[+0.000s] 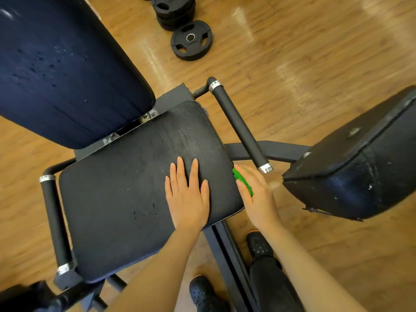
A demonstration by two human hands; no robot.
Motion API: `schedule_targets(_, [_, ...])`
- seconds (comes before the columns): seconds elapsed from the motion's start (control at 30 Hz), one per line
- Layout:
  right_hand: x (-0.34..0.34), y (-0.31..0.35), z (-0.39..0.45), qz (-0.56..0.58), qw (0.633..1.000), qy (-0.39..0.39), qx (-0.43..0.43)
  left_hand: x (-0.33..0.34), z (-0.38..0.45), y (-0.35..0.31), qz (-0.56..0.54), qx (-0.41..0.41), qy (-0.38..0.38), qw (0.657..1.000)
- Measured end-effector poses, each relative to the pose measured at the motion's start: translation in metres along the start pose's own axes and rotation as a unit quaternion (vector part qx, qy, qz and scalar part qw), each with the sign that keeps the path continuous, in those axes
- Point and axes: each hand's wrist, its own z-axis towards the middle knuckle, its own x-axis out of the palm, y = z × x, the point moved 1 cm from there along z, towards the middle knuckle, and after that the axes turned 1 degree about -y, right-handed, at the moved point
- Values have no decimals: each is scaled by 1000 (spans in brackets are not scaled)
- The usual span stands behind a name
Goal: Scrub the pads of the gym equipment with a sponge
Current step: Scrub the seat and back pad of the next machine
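At the centre of the frame the left hand (188, 195) lies flat on the black seat pad (126, 199), fingers straight and spread, palm pressing near the pad's right edge. Just beside it, at centre right, the right hand (256, 197) curls around a green sponge (242, 180), which touches the seat pad's right side edge; only part of the sponge shows past the fingers. The dark blue back pad (63, 70) fills the upper left of the frame, with droplets on its surface. A black foam handle (239, 126) with silver end caps runs diagonally to the right of the seat, and another handle (55, 221) stands at lower left. A worn black pad (360, 172) sits at the right. Black weight plates (190, 40) lie on the wooden floor (304, 52) at the top centre. Black shoes (258, 245) show at the bottom.
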Motion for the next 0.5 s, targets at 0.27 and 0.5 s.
schedule_targets(0.27, [8,5,14,14,999,-26,27,0,0,-1,-15,-1,-10,1000])
schedule_targets(0.5, [-1,2,-17,-3,998,-47,40,1,-2,0,-20,1,-17,1000])
